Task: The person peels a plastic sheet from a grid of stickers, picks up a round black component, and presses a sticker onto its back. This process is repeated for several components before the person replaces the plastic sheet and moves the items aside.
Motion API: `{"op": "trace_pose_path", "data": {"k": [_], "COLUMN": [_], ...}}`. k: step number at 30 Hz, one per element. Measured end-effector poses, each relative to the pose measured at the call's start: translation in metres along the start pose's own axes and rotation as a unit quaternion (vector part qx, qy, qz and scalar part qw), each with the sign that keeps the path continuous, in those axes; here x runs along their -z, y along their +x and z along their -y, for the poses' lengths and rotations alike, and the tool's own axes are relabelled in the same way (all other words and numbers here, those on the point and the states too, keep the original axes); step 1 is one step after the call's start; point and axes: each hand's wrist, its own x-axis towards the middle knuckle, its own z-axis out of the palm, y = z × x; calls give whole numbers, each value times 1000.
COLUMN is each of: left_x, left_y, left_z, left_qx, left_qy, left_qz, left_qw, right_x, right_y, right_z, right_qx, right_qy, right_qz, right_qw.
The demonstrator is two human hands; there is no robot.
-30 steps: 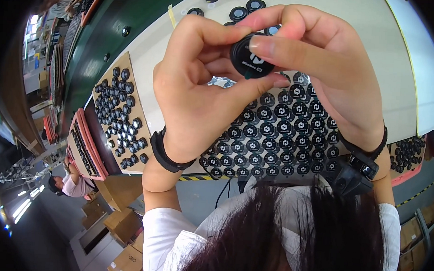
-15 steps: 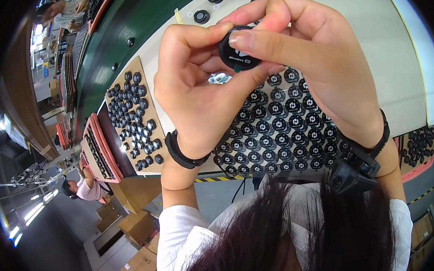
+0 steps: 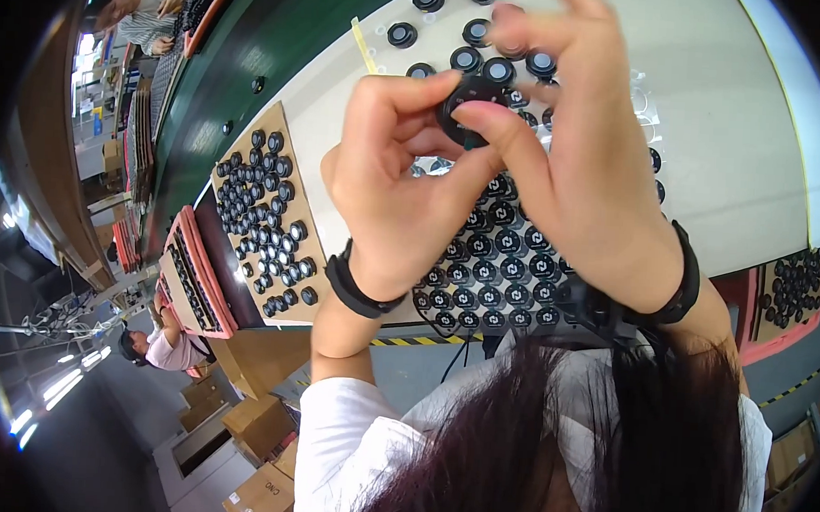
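My left hand (image 3: 390,185) pinches a black, round, puck-like device (image 3: 475,90) between its thumb and fingers, above the worktable. My right hand (image 3: 604,183) has its thumb laid across the device's face. Its other fingers are raised and spread, smeared by motion, with nothing visible between them. Below the hands stand rows of similar black discs with a white mark (image 3: 513,271), partly hidden by my wrists. Beyond my fingers, several black round parts with grey centres (image 3: 498,71) sit on the tabletop. A clear plastic sheet (image 3: 648,106) lies beside my right hand.
A brown board (image 3: 274,117) at left carries many black round parts. Past it runs a green conveyor belt (image 3: 254,44) with a few loose parts. Pink-edged trays (image 3: 189,230) stand at left, another (image 3: 795,339) at right. Two co-workers (image 3: 168,7) are in the left background.
My right fingers have lifted off the device and spread, leaving the thumb on its face. Both hands and the device appear slightly lower and farther right, partly because the view has shifted.
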Motion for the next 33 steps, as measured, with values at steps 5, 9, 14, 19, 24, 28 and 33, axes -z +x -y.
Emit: {"op": "trace_pose_path", "data": {"k": [5, 9, 14, 19, 24, 28, 33], "left_x": [41, 123, 144, 84, 53, 44, 53], "left_y": [39, 117, 135, 101, 56, 55, 44], "left_z": [57, 161, 228, 136, 95, 99, 72], "left_qx": [172, 110, -9, -54, -9, 19, 149], "left_qy": [7, 187, 544, 375, 431, 504, 41], "left_qz": [145, 7, 49, 165, 287, 280, 167], "left_qw": [974, 976, 838, 911, 856, 817, 974], "right_x": [2, -8, -15, -8, -12, -9, 13], "right_y": [1, -14, -28, -22, -13, -1, 2], "right_z": [-34, -50, -66, -65, -50, -38, -49], "right_qx": [163, 78, 46, 18, -51, -139, -190], "right_qy": [-261, -279, -328, -342, -359, -341, -25], "right_qz": [1, 179, 258, 281, 336, 392, 406], "right_qw": [952, 940, 908, 896, 869, 843, 893]}}
